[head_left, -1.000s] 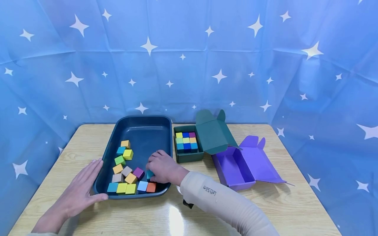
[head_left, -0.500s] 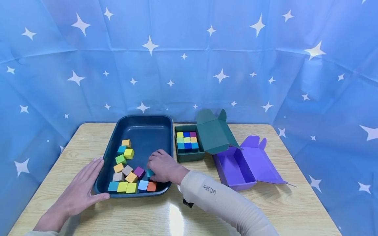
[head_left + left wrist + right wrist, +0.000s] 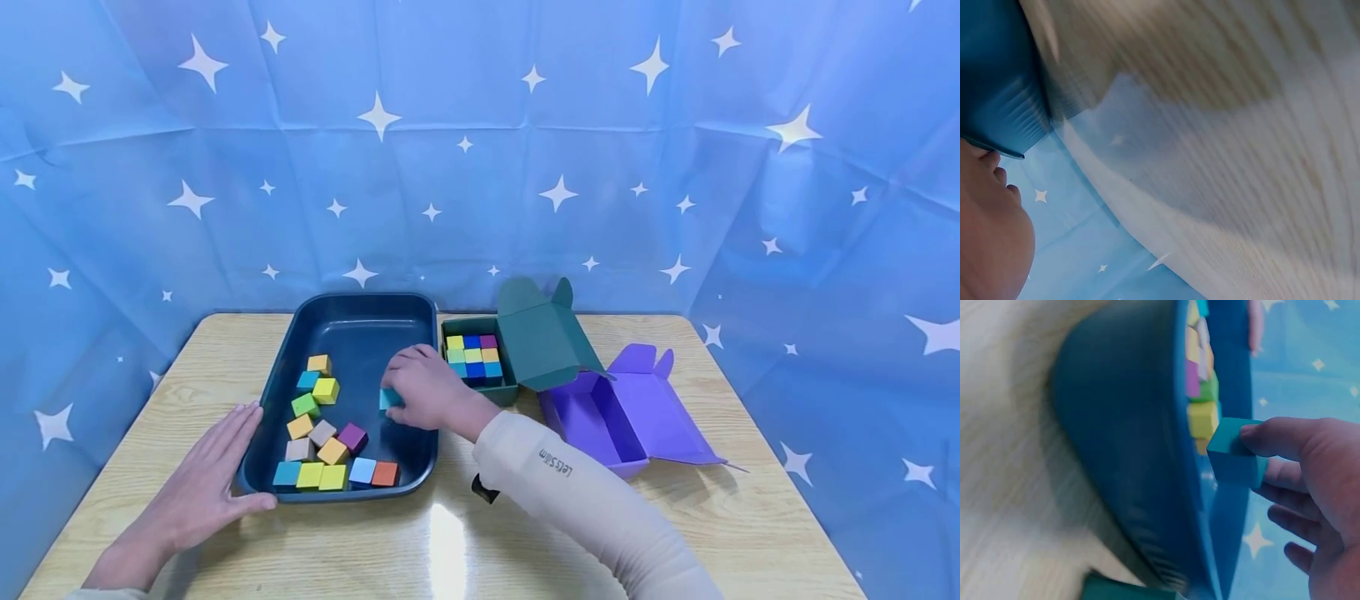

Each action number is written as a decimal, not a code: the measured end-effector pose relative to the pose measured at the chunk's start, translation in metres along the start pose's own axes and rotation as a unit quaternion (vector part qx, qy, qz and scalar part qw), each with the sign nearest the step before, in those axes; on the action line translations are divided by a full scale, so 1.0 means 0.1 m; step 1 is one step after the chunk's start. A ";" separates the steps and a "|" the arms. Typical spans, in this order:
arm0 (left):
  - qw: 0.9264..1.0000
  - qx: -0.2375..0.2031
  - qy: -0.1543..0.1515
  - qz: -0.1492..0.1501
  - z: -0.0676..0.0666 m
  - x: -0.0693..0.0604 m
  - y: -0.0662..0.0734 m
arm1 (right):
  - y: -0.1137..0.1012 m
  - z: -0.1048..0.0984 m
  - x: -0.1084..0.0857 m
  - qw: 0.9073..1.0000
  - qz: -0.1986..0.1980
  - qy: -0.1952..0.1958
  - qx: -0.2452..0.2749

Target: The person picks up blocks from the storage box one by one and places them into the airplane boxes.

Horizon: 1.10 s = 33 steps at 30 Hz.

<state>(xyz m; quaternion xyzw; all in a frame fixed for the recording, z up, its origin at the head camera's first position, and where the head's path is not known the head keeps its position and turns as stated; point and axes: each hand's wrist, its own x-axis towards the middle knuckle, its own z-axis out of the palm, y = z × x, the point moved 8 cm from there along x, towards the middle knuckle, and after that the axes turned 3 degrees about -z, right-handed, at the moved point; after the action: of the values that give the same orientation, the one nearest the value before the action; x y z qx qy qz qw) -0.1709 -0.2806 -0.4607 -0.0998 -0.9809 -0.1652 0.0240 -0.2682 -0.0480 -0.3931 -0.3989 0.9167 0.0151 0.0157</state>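
Observation:
A teal cube (image 3: 1235,456) is pinched between the thumb and fingers of my right hand (image 3: 427,383), above the right side of a dark blue tray (image 3: 360,312). In the right wrist view the cube is up at the tray's rim. My left hand (image 3: 198,475) rests with straight fingers against the tray's left edge, thumb at the near corner. Inside the tray lie several loose cubes, among them a purple cube (image 3: 352,437), an orange-red cube (image 3: 386,474) and a light blue cube (image 3: 363,471). Next to the tray, an open green box (image 3: 480,402) holds rows of coloured cubes (image 3: 472,357).
The green box's raised lid (image 3: 543,342) leans right. In front of it stands an open purple box (image 3: 600,425), its lid (image 3: 667,417) folded out to the right. Everything sits on a wooden table (image 3: 750,517) with a starry blue cloth (image 3: 480,208) behind.
My right hand has lifted the teal cube from the tray's near right corner and moved away from me and slightly right. My left hand has stayed at the tray's edge.

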 end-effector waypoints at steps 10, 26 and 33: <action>1.000 -0.015 -0.010 -0.014 0.00 0.02 0.01 | 0.40 -0.23 -0.15 0.997 0.049 0.037 0.044; 1.000 0.001 0.002 -0.008 -0.01 0.02 0.01 | 1.04 -0.21 -0.40 0.993 0.101 0.015 0.060; 0.999 0.034 0.023 0.009 -0.02 0.01 0.04 | 1.11 0.01 -0.39 0.995 0.080 -0.020 0.051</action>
<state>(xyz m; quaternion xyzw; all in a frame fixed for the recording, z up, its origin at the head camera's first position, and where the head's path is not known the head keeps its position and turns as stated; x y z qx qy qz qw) -0.1712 -0.2777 -0.4572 -0.1043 -0.9842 -0.1338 0.0515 -0.3233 0.0564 -0.3906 -0.3226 0.9448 -0.0222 0.0531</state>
